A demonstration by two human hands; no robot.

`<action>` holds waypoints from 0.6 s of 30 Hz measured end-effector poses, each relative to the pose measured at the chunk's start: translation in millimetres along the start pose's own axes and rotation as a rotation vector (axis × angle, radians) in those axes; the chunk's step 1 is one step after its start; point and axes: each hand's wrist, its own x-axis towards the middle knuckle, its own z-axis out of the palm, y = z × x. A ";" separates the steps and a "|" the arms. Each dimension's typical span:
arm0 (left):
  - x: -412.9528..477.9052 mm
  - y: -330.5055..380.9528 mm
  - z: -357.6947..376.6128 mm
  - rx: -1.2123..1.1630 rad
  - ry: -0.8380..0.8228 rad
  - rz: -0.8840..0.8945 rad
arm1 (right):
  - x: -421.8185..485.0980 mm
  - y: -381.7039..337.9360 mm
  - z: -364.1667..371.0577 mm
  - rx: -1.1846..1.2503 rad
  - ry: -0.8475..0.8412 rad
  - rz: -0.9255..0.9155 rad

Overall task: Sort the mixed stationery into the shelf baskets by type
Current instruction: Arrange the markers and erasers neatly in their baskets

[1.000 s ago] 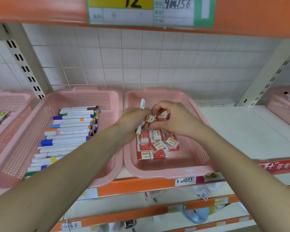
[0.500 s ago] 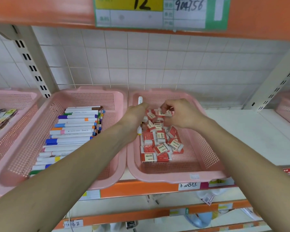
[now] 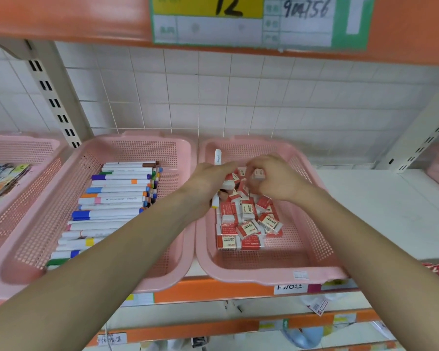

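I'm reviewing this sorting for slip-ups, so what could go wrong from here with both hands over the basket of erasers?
The left hand grips a marker right over the erasers. The marker could slip and land among them, in the wrong basket. The eraser pinched in the right hand fingers could drop and knock the loose pile about.

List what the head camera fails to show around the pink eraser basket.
Head view only.
1. White marker pen: middle hidden inside the left hand.
2. Whether the right hand pinches a red-and-white eraser: curled fingers cover it.
3. Far-left pink basket: cut by the frame edge, contents blurred.
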 end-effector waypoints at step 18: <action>-7.5 -0.9 5.3 0.050 -0.073 0.066 | -33.5 -37.4 -10.7 0.425 0.108 -0.085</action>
